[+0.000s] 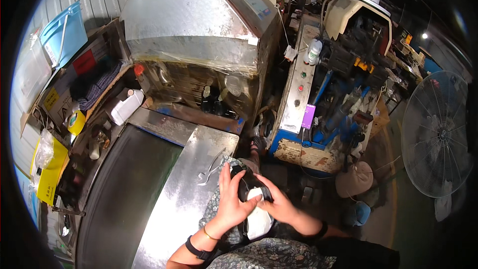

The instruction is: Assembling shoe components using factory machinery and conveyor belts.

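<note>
Over my lap I hold a white, rounded, oblong thing with black parts [259, 220] between both hands; its exact kind I cannot make out. My left hand [231, 197] is at its left side, fingers pointing up and the thumb pressed against the white part. My right hand [279, 204] grips its upper right, with the thumb on the white surface and the fingers bent toward the black part. Dark flowered cloth [271, 255] covers my lap beneath. Thin pale strips [209, 173] lie on the metal bench top [172, 194] beside my left hand.
A dark belt [132, 179] runs left of the bench, below a large metal hood [194, 15]. On the left shelf stands a white jug [125, 106]. A blue machine with buttons [298, 89] is ahead right; a big fan [440, 134] stands at far right.
</note>
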Available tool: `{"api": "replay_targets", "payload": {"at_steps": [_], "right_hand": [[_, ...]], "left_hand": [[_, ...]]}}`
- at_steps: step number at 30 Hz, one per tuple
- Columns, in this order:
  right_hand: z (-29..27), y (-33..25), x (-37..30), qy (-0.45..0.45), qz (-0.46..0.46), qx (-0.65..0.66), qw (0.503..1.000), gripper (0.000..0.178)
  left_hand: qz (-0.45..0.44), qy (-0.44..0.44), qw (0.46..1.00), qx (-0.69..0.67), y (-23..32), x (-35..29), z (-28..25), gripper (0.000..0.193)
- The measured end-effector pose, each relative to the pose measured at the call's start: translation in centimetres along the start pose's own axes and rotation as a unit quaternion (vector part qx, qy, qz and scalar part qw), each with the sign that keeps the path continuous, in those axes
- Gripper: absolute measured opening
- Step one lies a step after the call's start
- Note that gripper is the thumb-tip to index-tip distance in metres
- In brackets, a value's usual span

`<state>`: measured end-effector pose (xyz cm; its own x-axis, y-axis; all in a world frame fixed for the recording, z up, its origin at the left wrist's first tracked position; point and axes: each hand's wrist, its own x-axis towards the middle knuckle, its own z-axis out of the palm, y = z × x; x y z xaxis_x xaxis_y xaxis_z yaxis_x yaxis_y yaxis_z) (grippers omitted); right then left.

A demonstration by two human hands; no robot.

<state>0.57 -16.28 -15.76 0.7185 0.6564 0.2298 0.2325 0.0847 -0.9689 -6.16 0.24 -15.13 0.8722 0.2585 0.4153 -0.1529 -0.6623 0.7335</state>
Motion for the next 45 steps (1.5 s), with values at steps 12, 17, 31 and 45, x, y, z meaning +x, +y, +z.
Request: {"api": "replay_targets", "payload": {"at_steps": [12,17,31,45], "right_hand": [[-2.0,3.6,0.8,0.047,0.340,0.400,0.850,0.042],[0.4,5.4,-1.5,0.025,0.330,0.215,0.919,0.047],[0.0,3.0,-0.4,-0.088,0.163,0.007,0.983,0.054],[6.7,0.4,-1.7,-0.009,0.148,-0.093,0.985,0.073]], "left_hand": [[-0.229,-0.052,0.867,-0.440,-1.9,1.9,-1.5,0.062],[-0.197,-0.023,0.885,-0.421,-1.9,0.3,-1.1,0.060],[-0.153,-0.064,0.955,-0.247,-4.6,1.7,-0.1,0.063],[-0.189,-0.020,0.953,0.237,-2.0,-1.9,-2.5,0.026]]}}
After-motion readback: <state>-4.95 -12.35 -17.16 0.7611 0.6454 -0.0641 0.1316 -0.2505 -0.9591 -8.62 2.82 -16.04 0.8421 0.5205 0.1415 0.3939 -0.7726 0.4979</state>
